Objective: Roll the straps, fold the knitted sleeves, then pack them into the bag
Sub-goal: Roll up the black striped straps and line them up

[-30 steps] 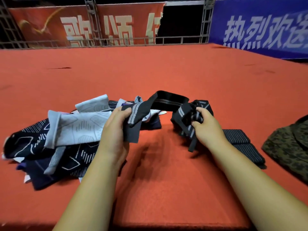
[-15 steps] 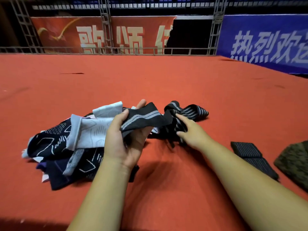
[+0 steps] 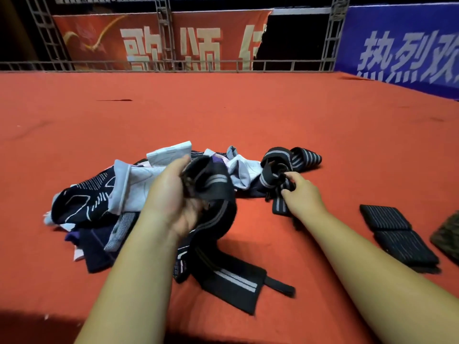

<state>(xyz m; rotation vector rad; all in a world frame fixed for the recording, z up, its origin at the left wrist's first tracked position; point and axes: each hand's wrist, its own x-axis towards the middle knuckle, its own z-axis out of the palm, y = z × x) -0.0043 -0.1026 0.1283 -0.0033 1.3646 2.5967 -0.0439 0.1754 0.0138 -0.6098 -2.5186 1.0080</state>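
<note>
Observed on the red-covered worktop [image 3: 273,115]:

1. The left grip [image 3: 171,194], raised at centre with its palm turned to the right, is closed around a black strap [image 3: 216,180] with grey stripes. The fingers curl round the bunched upper part. The rest of this strap hangs down and trails toward the near edge, where its flat end and narrow tab lie on the worktop.

2. The right grip [image 3: 304,197], right of centre and low to the worktop, has its thumb and fingers curled onto a second strap [image 3: 278,167], pinching a fold of it. That strap lies tangled in loose loops, with its striped end pointing to the far right.

3. The knitted sleeves [image 3: 99,202] lie in an unfolded heap at left, partly behind the left grip. Dark navy pieces with white line patterns are mixed with pale grey ones.

4. Two dark, finely striped rolled straps [image 3: 395,232] lie side by side at right, touching each other and well apart from the heap.

5. A camouflage bag [image 3: 447,234] shows at the right edge, just beside those rolled straps. Whether it is open cannot be told.

6. At the far side stand a metal frame [image 3: 161,33], a red banner [image 3: 99,38] and a blue banner [image 3: 402,45].
</note>
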